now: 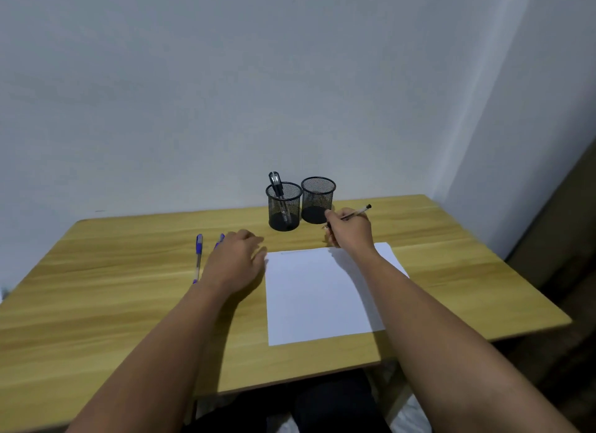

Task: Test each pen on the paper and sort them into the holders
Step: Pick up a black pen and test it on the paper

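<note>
Right hand [350, 228] pinching pen [356, 212] beyond paper [319, 297]; left hand [235, 258] relaxed, flat on table [113, 303]

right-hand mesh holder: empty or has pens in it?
Empty. Through the right holder only mesh and its dark base show; the left holder has a pen standing in it.

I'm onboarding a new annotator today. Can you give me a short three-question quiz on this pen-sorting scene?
1. True or false: both holders contain pens.
2. Which hand grips a pen? A) left B) right C) neither
3. Fill in: the blue pens lie to the ___ of the paper.

Key:
1. False: the left holder has pens, the right holder looks empty.
2. B: the right hand grips a pen; the left hand lies by the blue pens.
3. Left of the paper.
</note>
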